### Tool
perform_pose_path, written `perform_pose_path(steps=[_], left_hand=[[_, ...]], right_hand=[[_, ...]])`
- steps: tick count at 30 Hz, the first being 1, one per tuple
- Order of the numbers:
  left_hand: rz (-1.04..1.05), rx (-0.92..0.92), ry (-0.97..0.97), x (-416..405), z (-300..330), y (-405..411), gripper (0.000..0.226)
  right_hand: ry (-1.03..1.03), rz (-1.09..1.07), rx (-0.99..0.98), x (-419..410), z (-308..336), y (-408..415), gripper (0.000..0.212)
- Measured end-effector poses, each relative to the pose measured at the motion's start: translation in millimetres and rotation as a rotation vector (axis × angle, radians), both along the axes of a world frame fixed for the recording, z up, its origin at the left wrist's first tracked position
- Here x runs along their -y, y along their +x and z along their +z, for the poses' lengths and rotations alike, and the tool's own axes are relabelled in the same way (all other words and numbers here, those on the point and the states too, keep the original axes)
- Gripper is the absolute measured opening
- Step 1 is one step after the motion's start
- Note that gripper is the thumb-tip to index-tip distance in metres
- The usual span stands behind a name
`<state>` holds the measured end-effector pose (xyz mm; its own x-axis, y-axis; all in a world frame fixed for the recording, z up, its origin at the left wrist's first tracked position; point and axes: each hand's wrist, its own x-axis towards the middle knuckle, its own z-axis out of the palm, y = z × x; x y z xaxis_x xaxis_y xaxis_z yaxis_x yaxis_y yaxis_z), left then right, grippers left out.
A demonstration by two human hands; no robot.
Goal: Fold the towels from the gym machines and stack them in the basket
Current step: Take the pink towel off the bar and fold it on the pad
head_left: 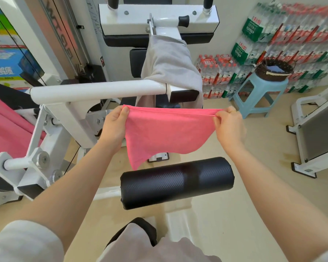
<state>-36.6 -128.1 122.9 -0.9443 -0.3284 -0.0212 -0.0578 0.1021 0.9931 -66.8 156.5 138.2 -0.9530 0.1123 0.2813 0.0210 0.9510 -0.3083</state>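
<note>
Both hands are up in front of the gym machine, and the pink towel (165, 133) is stretched between them. The left hand (115, 125) pinches the top left corner, thumb on the front of the cloth; the right hand (228, 125) pinches the top right corner, fingers curled over the doubled hem. The top edge runs taut, the rest hangs loose, its lowest tip dangling just above the black foam roller pad (176, 181). Behind it, a grey towel (170, 67) is draped over the white machine arm (98, 89). Far right, the dark wicker basket (273, 72) sits on a light blue plastic stool (257, 97), well apart from the hands. More pink cloth (6, 125) lies at the left edge.
</note>
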Motion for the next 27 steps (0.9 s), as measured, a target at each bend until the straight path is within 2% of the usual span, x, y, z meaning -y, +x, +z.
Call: perform_pose_path(steps=[6,8,10,12,13,15,17,18,21,23,25,27], left_hand=[[0.026,0.009,0.060,13,1,-27,0.027],[0.023,0.093,0.015,20,-11,-32,0.025],[-0.027,0.159,-0.027,22,-25,-29,0.028],[-0.100,0.196,-0.068,17,-38,-19,0.024],[-0.101,0.214,-0.073,14,-44,-15,0.023],[-0.068,0.258,-0.044,10,-56,-4,0.023],[-0.036,0.291,0.005,8,-65,7,0.024],[-0.022,0.313,0.020,7,-68,14,0.024],[-0.003,0.332,0.069,-2,-72,36,0.022],[0.007,0.347,0.045,-10,-76,55,0.029],[0.013,0.349,0.009,-18,-83,80,0.022],[0.015,0.376,-0.051,-25,-94,105,0.027]], right_hand=[[-0.014,0.087,-0.096,6,10,-33,0.022],[0.089,0.111,0.037,3,7,-37,0.028],[0.299,0.127,0.219,-1,-4,-36,0.036],[0.327,0.073,0.324,-4,-20,-30,0.035],[0.184,0.036,0.342,-6,-29,-26,0.030],[-0.370,0.000,0.366,-10,-44,-14,0.017],[-0.833,0.044,0.381,-16,-52,0,0.023],[-0.938,0.075,0.410,-20,-54,7,0.026],[-0.951,0.201,0.559,-36,-59,28,0.037],[-0.873,0.259,0.639,-47,-64,43,0.024],[-0.779,0.290,0.690,-56,-68,62,0.005],[-0.741,0.301,0.717,-64,-73,80,0.008]])
